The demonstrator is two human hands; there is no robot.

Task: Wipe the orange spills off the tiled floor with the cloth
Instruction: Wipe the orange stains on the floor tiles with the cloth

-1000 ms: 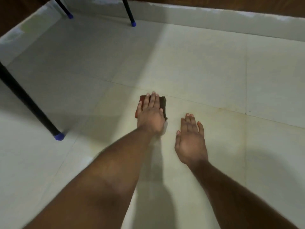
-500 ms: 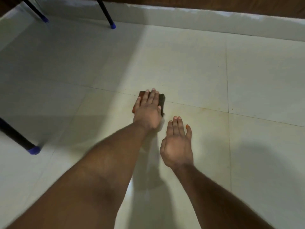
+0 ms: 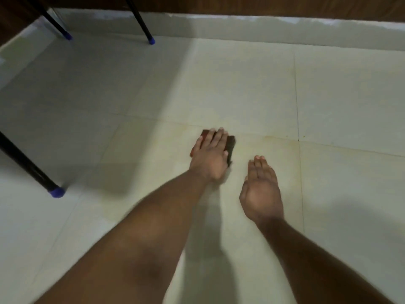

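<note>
pressing cloth (image 3: pixel 231 145), view shifted right

The floor (image 3: pixel 241 84) is pale cream tile, smooth with a soft sheen, cut by thin dark grout lines and faintly stained orange near the joint. The cloth (image 3: pixel 230 144) looks dark, matt and soft, brownish red at one edge. The chair legs (image 3: pixel 24 163) look like black metal tubes with glossy blue plastic caps (image 3: pixel 56 191). The skirting (image 3: pixel 263 29) is pale tile, the wall (image 3: pixel 263 5) above a dark wood-like brown.
</note>
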